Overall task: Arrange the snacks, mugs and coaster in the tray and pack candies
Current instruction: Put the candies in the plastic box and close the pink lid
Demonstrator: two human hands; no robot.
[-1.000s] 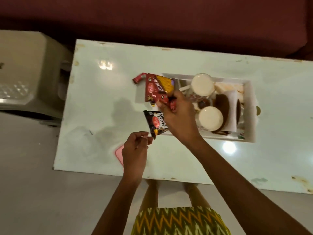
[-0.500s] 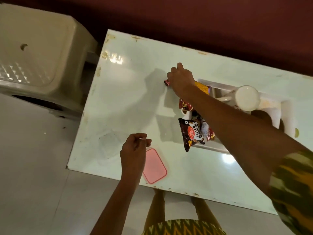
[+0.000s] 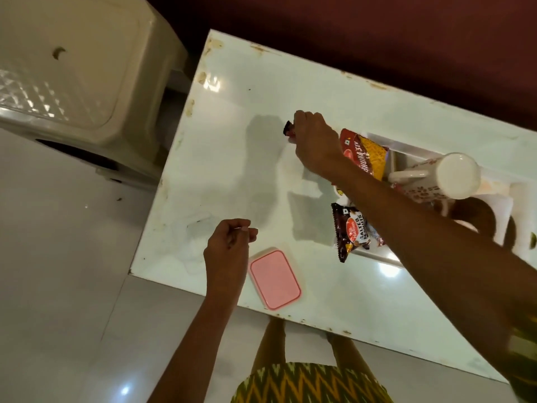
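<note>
A white tray [image 3: 404, 148] sits on the right part of the white table [image 3: 232, 170]. A red and yellow snack packet [image 3: 367, 152] leans over the tray's left end. My right hand [image 3: 315, 141] grips the packet's upper left corner. A dark salted peanuts packet [image 3: 350, 231] hangs over the tray's near left edge. A white mug [image 3: 444, 175] lies on its side in the tray, and a brown coaster [image 3: 476, 213] shows behind my forearm. My left hand [image 3: 229, 248] hovers over the table, thumb against curled fingers, with nothing seen in it.
A pink lidded box [image 3: 274, 279] lies near the table's front edge, just right of my left hand. A beige plastic stool [image 3: 72, 68] stands left of the table. A dark red sofa [image 3: 377, 33] runs behind. The floor [image 3: 58, 271] is pale tile.
My right hand moved the red and yellow packet from above the tray to its left end. The view shifted left and closer. My left hand stayed in place.
</note>
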